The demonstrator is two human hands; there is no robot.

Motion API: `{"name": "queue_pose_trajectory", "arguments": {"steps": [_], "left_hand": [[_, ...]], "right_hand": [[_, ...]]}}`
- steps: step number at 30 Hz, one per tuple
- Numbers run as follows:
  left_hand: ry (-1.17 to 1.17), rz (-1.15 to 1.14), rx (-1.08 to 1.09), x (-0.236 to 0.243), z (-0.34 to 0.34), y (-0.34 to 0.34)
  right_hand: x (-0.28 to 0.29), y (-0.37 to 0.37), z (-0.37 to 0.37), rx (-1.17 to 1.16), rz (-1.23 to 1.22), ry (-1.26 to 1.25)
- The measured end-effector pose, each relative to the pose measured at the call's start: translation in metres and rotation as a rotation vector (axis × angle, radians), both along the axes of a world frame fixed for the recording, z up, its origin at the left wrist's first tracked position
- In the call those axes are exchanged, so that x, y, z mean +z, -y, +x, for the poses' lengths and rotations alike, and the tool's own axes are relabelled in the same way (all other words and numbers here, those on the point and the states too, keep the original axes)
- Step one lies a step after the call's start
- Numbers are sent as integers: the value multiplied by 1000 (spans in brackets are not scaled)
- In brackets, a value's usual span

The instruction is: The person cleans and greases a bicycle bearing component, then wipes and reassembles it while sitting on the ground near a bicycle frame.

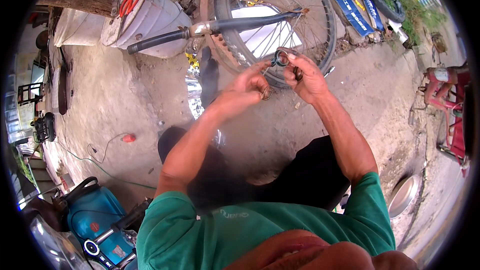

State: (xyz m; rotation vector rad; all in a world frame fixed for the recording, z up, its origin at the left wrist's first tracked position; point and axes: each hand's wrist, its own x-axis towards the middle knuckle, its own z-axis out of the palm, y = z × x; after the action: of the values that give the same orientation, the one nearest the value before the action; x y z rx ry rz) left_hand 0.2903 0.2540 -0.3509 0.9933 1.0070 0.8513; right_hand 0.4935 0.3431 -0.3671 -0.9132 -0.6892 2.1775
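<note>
Two bare hands meet over rough concrete ground (120,105). The left hand (250,81) has its fingers curled around a beaded metal ring (267,93); its index fingertip reaches the left side of a dark ring (282,58), though I cannot tell whether they touch. The beaded ring hangs low in that grip, so a loosened finger could drop it onto the gritty ground. The right hand (309,76) pinches the dark ring between thumb and index finger, while its other fingers tuck a small round part (298,74) against the palm. Holding two pieces at once, it could lose the tucked one if the fingers opened; dark smudges on the skin may make slipping likelier.

Around them, left to right: a teal case (102,210), a thin green cable (107,171), an orange-red plug (129,138), red-handled pliers (129,6) and a white bucket (155,22). A black tube (160,41) lies across a spoked wheel (331,20), whose tyre sits just beyond the hands and hampers reaching forward; a dropped part could roll under it. Farther right are blue packets (350,12), a metal pan (404,196) and a red metal frame (450,115).
</note>
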Motion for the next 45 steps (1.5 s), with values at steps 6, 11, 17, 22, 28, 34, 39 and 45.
{"name": "queue_pose_trajectory", "arguments": {"steps": [6, 11, 17, 22, 28, 34, 39, 45], "left_hand": [[194, -15, 19, -16, -3, 0], [556, -219, 67, -17, -10, -1], [666, -271, 71, -22, -16, -2], [685, -258, 109, -8, -20, -3], [788, -158, 208, -5, -28, -4], [826, -113, 229, 2, -27, -7], [996, -81, 185, -16, -29, -11], [637, -5, 289, -35, -22, -6]], "right_hand": [[-10, -1, 2, 60, 52, 44], [-7, 3, -1, 61, 377, 285], [-2, 9, 1, 95, 793, 551], [6, 8, 4, 77, 948, 617], [-14, 2, -2, 109, 553, 509], [-10, -6, -2, 69, 58, 174], [-18, -10, -2, 54, -53, 35], [-22, -9, -5, 73, -71, 46]]}}
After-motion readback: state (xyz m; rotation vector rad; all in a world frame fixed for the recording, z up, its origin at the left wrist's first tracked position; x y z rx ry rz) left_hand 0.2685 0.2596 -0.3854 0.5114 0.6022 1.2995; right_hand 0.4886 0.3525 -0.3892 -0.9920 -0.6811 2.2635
